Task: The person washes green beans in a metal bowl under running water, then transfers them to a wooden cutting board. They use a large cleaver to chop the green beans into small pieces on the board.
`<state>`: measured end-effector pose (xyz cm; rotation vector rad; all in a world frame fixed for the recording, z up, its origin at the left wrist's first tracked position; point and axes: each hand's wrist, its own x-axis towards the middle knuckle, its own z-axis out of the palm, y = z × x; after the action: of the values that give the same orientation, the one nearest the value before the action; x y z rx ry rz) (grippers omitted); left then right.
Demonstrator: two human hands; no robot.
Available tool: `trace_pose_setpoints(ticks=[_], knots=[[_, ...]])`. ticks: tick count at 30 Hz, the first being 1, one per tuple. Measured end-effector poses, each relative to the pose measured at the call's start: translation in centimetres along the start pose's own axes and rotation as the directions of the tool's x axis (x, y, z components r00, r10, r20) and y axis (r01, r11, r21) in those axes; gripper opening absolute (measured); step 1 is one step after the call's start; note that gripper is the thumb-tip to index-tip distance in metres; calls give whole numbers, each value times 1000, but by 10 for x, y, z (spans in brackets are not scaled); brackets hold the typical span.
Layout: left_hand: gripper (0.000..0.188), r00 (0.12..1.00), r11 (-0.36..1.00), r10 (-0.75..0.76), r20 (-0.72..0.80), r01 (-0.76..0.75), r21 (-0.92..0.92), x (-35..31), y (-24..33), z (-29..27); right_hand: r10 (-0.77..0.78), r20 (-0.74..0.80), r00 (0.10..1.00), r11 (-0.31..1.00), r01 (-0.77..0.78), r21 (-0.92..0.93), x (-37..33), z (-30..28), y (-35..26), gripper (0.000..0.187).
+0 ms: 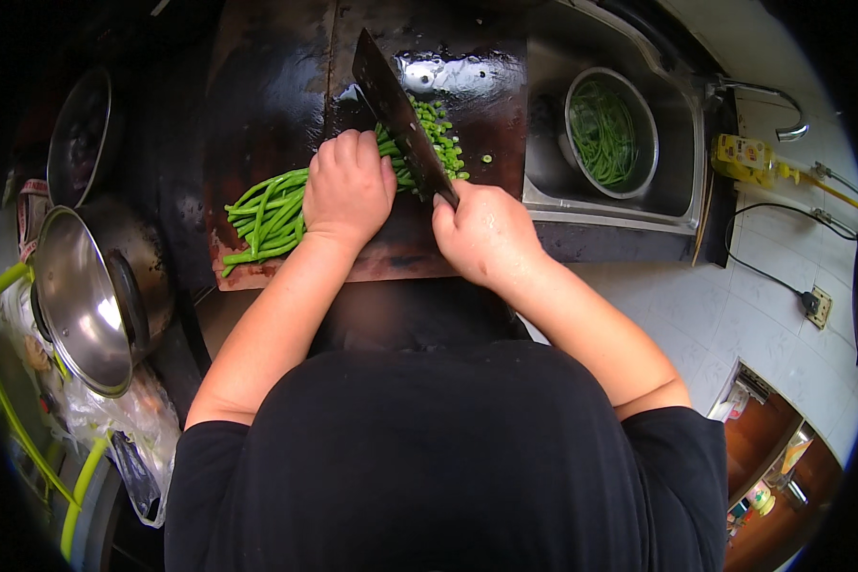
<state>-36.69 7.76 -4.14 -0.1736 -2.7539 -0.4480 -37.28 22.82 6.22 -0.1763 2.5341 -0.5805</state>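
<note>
My right hand (484, 232) is closed round the handle of a dark cleaver (402, 112), whose broad blade slants away to the far left. Under my left hand (351, 183) a bunch of long green beans (269, 217) is pressed down, fingers curled over it just left of the blade. The uncut beans stick out to the left of that hand. Small chopped bean pieces (440, 133) lie heaped along the blade's right side, with one loose piece farther right. All of this rests on a wet dark wooden cutting board (272, 105). The beans' far ends are partly hidden by the cleaver.
Right of the board is a steel sink (553, 181) holding a metal bowl (654, 143) of green beans in water. A yellow bottle (744, 159) stands by the faucet (791, 132). On the left are a steel pot (81, 296), a pan (105, 124) and plastic bags (148, 419).
</note>
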Motion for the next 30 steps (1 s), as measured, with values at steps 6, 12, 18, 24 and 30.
trace_pose_setpoints(ticks=[6, 12, 18, 24, 30], knots=[[31, 999, 1000, -12, -43, 12, 0, -3, 0, 0, -85, -90, 992, 994, 90, 54, -3, 1, 25, 28], [30, 997, 998, -67, -39, 67, -13, -5, 1, 2, -112, -63, 992, 993, 114, 39, -41, -19, 15, 25], [30, 997, 998, -68, -25, 67, -21, -4, 3, -1, -72, 11, 997, 997, 73, -20, -46, -18, 13, 25], [31, 998, 998, -55, -21, 55, -18, -4, 2, 0, -43, 74, 996, 996, 49, -75, -37, -25, 0, 25], [29, 1000, 1000, -10, -29, 9, -14, -3, -1, 0, -116, 51, 992, 991, 119, -63, 3, -24, -7, 27]])
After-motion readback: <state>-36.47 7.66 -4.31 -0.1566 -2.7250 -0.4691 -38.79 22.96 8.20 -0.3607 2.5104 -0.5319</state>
